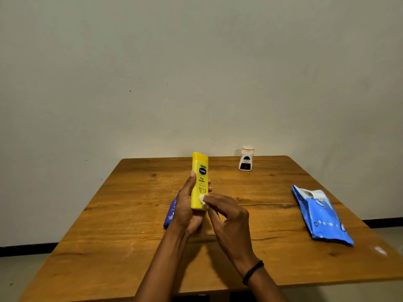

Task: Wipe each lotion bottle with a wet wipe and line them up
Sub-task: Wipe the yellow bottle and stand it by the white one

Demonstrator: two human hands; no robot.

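Upright, the yellow bottle (199,182) sits gripped in the left hand (185,205); the right hand (226,216) pinches a wipe (203,200) against it.

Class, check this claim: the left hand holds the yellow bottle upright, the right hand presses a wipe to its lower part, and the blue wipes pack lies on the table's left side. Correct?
Not quite. The head view shows the blue wipes pack on the right side of the table. The rest stands: left hand holding the yellow bottle, right hand pressing the wipe.
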